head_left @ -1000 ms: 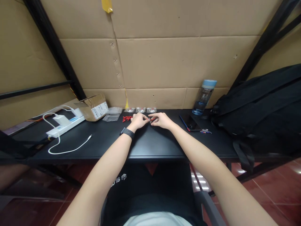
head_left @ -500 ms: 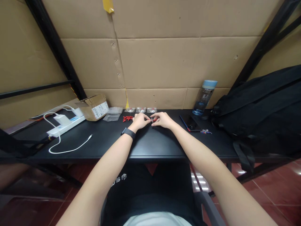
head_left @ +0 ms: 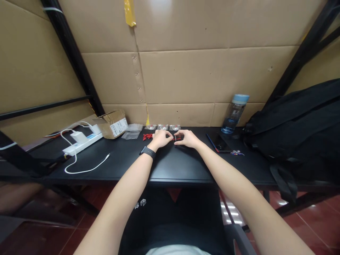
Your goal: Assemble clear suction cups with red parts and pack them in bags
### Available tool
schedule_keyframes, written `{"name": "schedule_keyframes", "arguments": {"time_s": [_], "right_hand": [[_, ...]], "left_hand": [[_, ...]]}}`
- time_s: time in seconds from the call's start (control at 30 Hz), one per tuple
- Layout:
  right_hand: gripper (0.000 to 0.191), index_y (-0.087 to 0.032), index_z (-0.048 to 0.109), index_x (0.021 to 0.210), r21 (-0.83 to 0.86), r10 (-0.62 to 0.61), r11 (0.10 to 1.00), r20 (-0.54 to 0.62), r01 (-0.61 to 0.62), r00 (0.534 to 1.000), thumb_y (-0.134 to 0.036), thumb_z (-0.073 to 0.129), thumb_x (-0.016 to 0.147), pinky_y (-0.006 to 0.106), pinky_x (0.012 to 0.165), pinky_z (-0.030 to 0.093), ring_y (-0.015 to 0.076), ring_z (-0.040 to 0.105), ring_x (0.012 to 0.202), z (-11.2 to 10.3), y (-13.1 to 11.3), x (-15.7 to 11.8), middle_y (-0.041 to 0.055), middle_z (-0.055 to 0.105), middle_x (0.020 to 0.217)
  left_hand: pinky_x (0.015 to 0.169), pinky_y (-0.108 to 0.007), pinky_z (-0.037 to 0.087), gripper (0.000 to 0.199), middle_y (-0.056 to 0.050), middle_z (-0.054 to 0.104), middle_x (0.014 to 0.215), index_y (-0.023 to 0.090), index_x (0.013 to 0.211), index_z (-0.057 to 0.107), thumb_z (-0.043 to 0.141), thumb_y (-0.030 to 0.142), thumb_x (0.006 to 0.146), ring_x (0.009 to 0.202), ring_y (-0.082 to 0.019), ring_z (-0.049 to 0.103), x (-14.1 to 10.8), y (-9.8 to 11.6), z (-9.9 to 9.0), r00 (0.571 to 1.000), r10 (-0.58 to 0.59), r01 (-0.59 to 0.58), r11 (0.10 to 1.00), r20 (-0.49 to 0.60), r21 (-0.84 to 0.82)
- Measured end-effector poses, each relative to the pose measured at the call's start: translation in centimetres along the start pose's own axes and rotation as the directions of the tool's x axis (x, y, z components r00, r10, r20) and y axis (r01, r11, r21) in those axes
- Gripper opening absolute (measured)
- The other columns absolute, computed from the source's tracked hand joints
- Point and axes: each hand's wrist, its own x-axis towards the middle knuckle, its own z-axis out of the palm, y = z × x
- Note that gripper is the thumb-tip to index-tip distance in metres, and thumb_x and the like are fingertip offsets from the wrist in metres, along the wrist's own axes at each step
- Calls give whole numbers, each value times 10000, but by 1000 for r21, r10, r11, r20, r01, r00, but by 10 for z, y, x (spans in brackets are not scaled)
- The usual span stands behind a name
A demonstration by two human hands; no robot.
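Note:
Over the middle of the black table (head_left: 180, 166), my two hands are close together, fingertips nearly meeting. A thin, silvery, ring-like piece (head_left: 175, 138) stands on edge between the thumb and bent fingers of my right hand (head_left: 189, 139). Thumb and forefinger of my left hand (head_left: 160, 139) are pinched at a small red bit beside that piece; its exact kind is too small to make out. Just left of my left hand lies a pile of small red pieces (head_left: 147, 137). Behind the hands, three small clear packets (head_left: 163, 127) with red and silvery contents form a row.
Left on the table are clear plastic bags (head_left: 132, 135), an opened cardboard box (head_left: 109, 128) and a power strip (head_left: 85, 143) with a white cable (head_left: 91, 169). To the right are a phone (head_left: 220, 142), small colourful trinkets (head_left: 237, 153), a water bottle (head_left: 233, 117) and a black backpack (head_left: 300, 131).
The camera view has shifted, so everything sits slightly lower and farther right. Both hands keep nearly the same place over the table, with small finger movements around the silvery piece.

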Motion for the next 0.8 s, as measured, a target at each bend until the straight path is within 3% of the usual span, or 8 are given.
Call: {"name": "schedule_keyframes", "arguments": {"time_s": [0.1, 0.23, 0.3, 0.4, 0.47, 0.53, 0.67, 0.8], "right_hand": [[480, -179, 741, 1075, 1, 0, 1000, -1, 0, 1000, -245, 927, 637, 318, 907, 550, 218, 737, 973, 1, -5, -1, 59, 779, 1020], [474, -191, 733, 1066, -24, 14, 1000, 5, -14, 1000, -246, 927, 637, 324, 883, 553, 218, 733, 956, 2, -7, -2, 55, 775, 1026], [466, -199, 730, 1063, -17, 5, 1000, 15, -5, 1000, -238, 924, 642, 320, 880, 550, 214, 730, 960, 2, -7, -2, 54, 772, 1047], [465, -199, 727, 1066, -19, -23, 1000, 25, 24, 999, -228, 923, 646, 314, 888, 541, 207, 726, 959, 3, -6, -1, 50, 770, 1042], [467, -198, 725, 1062, -29, -26, 999, 29, 27, 999, -227, 926, 642, 311, 881, 537, 204, 723, 941, 2, -5, 0, 45, 770, 1025], [469, -196, 723, 1058, -33, -23, 999, 29, 24, 999, -228, 929, 638, 307, 868, 535, 201, 720, 924, 2, -4, 1, 43, 769, 1015], [468, -190, 722, 1058, -32, -31, 999, 18, 32, 999, -237, 929, 641, 301, 851, 533, 196, 713, 911, 1, -2, 1, 44, 767, 1006], [472, -181, 720, 1056, -36, -32, 999, 9, 33, 999, -246, 930, 639, 299, 831, 541, 192, 709, 888, 3, -4, 1, 47, 770, 984]], "left_hand": [[967, -490, 434, 302, -85, 679, 1271, 308, 1159, 722, 583, 442, 927, 1217, -342, 524, 4, -17, -15, 983, -56, 75, 992, -176, 102], [985, -511, 396, 334, -161, 650, 1285, 223, 1252, 644, 437, 269, 994, 1218, -347, 503, 15, -62, -53, 923, -84, 223, 912, -375, 344], [1020, -557, 349, 349, -194, 642, 1268, 168, 1244, 643, 396, 193, 998, 1265, -369, 459, 20, -91, -76, 954, 56, 125, 820, -296, 559], [1033, -581, 334, 226, -169, 690, 1158, 152, 1060, 717, 517, 207, 970, 1263, -384, 459, 27, -131, -102, 981, 59, 66, 792, -183, 607], [1037, -555, 348, 181, -123, 712, 1152, 184, 1059, 733, 641, 270, 929, 1237, -358, 491, 31, -150, -111, 999, 51, -38, 770, -3, 637], [1027, -533, 361, 161, -113, 728, 1100, 202, 1029, 747, 700, 264, 887, 1189, -336, 530, 31, -162, -114, 997, 33, -71, 760, 70, 647], [1007, -516, 353, 96, -115, 707, 930, 171, 889, 737, 659, 225, 900, 1070, -311, 578, 26, -167, -114, 999, 36, -47, 751, 30, 658], [1012, -520, 302, 239, -103, 679, 923, 119, 954, 697, 504, 251, 1003, 1065, -294, 561, 19, -149, -122, 985, 101, 17, 749, -139, 662]]}}
